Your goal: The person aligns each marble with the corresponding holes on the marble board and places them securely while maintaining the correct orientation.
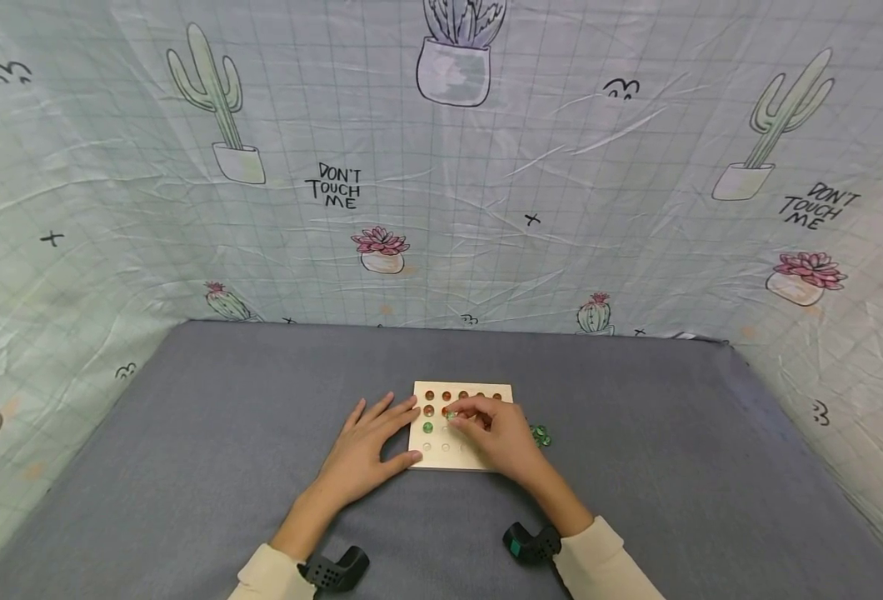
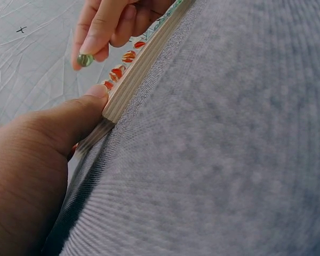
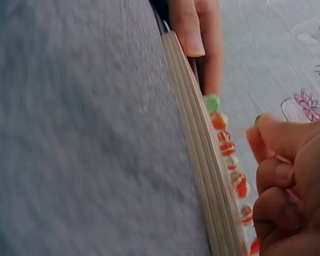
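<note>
A pale wooden board (image 1: 456,457) with rows of round hollows lies flat in front of me. Orange-red marbles (image 1: 429,411) fill hollows in its two far rows, and a green marble (image 1: 428,427) sits at the left of the third row. My right hand (image 1: 497,433) is over the board, pinching another green marble (image 2: 85,60) between thumb and finger. Spread along the board's left side, my left hand (image 1: 366,446) rests with straight fingers touching the edge. Part of the board is hidden under the right hand.
Several loose green marbles (image 1: 541,435) lie on the grey cloth (image 1: 261,400) just right of the board. Behind the table hangs a patterned curtain (image 1: 441,183) with cactus drawings. Each wrist wears a black band (image 1: 335,569).
</note>
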